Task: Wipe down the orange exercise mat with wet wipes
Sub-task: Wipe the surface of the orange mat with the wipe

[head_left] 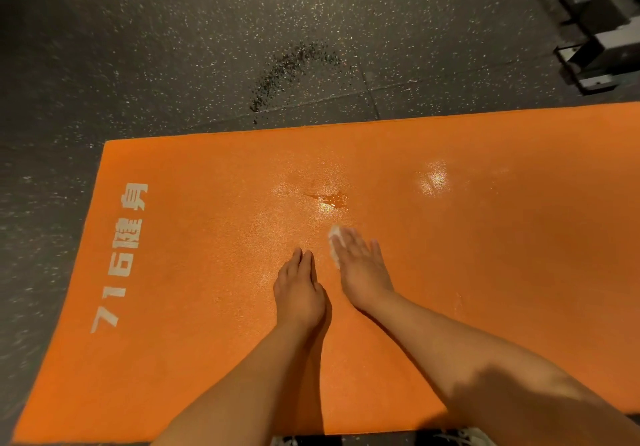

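orange mat (485, 272): lying flat, white-lettered, wet glossy patches | white wipe (334, 238): on mat centre

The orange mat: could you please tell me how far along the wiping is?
Partly done: the orange mat shines wet at its middle. In hand: the right hand presses the wet wipe flat; the left hand rests beside. To do: the puddle ahead and the matt lettered end.

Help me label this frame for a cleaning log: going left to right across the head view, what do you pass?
White lettering on the mat → left hand → right hand pressing the wipe → shiny wet patch → metal machine base.
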`<state>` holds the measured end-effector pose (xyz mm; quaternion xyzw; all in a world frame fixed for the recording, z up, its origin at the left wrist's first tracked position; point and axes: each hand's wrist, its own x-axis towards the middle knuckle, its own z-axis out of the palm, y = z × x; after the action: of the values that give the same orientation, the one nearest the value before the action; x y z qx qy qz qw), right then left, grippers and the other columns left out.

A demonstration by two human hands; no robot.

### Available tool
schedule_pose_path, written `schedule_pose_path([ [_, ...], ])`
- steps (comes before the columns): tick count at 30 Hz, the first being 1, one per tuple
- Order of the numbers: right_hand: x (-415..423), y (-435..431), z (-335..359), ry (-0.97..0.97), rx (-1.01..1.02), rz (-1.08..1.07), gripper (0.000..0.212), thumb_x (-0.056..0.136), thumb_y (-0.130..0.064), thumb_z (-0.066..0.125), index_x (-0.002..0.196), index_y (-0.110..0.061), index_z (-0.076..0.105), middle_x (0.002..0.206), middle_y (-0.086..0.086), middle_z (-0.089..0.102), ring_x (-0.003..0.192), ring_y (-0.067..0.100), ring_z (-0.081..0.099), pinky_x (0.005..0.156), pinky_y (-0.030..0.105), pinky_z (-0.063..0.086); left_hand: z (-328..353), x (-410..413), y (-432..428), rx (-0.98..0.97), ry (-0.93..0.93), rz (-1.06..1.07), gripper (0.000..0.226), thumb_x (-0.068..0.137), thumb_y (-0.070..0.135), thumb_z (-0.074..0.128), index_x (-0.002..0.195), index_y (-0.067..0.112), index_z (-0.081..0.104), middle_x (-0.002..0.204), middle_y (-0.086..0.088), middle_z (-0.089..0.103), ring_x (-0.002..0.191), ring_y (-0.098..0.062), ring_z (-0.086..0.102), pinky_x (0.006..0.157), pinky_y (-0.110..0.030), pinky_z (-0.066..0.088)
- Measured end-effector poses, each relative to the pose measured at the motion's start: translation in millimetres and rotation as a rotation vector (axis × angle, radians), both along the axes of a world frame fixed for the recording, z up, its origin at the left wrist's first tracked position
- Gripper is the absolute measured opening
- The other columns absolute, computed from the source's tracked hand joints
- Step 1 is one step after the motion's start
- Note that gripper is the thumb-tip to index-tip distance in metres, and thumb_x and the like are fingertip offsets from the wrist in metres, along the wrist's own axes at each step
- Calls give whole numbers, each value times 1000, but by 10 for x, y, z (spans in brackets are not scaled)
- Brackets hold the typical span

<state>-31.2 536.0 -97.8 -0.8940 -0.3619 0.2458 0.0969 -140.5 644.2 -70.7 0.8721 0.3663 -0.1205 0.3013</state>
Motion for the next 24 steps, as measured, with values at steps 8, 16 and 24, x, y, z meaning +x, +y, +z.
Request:
schedule_pose_path([
  [8,-153,206,38,89,25,107,61,109,-32,25,162,-22,-3,167,-5,-20,152,11,-22,124,46,-11,-10,42,99,40,24,-33,55,102,30,42,156,33,28,165,-1,15,144,-27,18,113,-43,20],
  [16,370,41,-37,-12,-53,-315,72,103,-20,34,162,-18,-7,168,0,-18,154,18,-19,123,51,-6,-27,318,-4,94,67,-91,56,104,33,38,157,37,22,168,5,3,148,-25,8,116,-47,11],
  [24,271,180,-11,16,18,34,61,108,-32,25,163,-22,-1,168,-3,-17,154,14,-20,124,54,-6,-83,380,81,124,-15,-12,50,104,28,37,154,35,32,164,3,21,144,-26,18,113,-44,14],
])
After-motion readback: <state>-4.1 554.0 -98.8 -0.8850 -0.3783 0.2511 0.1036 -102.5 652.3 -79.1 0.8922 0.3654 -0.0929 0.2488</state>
